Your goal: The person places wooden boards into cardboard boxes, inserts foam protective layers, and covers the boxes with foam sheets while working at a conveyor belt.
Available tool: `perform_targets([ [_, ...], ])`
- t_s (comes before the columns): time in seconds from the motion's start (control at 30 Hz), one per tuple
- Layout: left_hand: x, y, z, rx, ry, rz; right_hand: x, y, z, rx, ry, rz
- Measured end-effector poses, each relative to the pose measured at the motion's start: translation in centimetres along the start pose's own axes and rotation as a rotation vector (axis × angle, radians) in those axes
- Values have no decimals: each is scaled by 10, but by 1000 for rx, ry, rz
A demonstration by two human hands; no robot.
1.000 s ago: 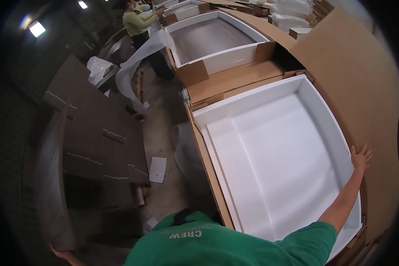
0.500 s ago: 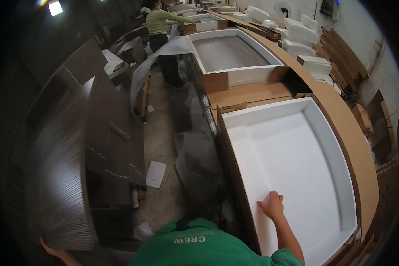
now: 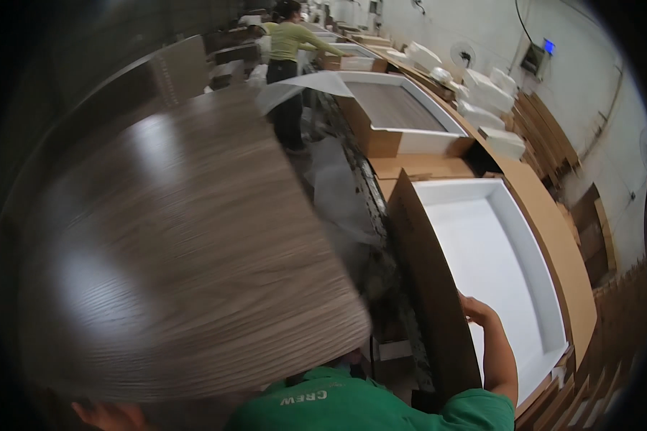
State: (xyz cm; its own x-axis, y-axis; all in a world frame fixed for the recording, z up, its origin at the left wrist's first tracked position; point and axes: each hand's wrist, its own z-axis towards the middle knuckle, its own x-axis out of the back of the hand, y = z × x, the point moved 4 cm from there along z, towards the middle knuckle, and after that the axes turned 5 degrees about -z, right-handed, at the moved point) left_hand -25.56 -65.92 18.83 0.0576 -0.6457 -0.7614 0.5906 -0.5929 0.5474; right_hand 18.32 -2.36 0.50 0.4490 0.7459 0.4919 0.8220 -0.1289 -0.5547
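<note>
In the head view, we see a large flat cardboard sheet [image 3: 187, 251], blurred, filling the left half of the picture and tilted up in front of us. Our left hand [image 3: 104, 415] shows only at the lower edge beneath the sheet; it seems to touch the sheet's underside, but we cannot tell whether its grip is spread or pressed together. Our right hand [image 3: 476, 309] rests its fingers over the upright cardboard flap [image 3: 428, 287] of the open box, loosely curled on the flap's edge. Just beside it, inside the box, lies the white tray [image 3: 496, 266]. Farther along the counter [image 3: 553, 223] stands a second boxed tray [image 3: 395, 108], where another person [image 3: 289, 50] in a yellow-green top works.
</note>
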Motion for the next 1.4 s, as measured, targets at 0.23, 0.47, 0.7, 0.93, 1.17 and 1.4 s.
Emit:
perform_targets([
  [0.23,1,-4,1,370,-578,-266,8,146,-75,-501,-206,282],
  [0.47,30,-12,-6,466,-406,-279,-12,255,-146,-726,-108,227],
  [0.7,16,5,0,459,-341,-209,34,164,-111,-278,529,-182],
  [0.93,-30,23,-11,580,-203,-106,-17,-213,-146,761,355,277],
  [1.17,-54,26,-37,746,-374,-208,-95,-460,-117,686,-115,-82],
  [1.4,-29,37,9,463,-205,-503,-147,-512,-113,529,323,-343],
])
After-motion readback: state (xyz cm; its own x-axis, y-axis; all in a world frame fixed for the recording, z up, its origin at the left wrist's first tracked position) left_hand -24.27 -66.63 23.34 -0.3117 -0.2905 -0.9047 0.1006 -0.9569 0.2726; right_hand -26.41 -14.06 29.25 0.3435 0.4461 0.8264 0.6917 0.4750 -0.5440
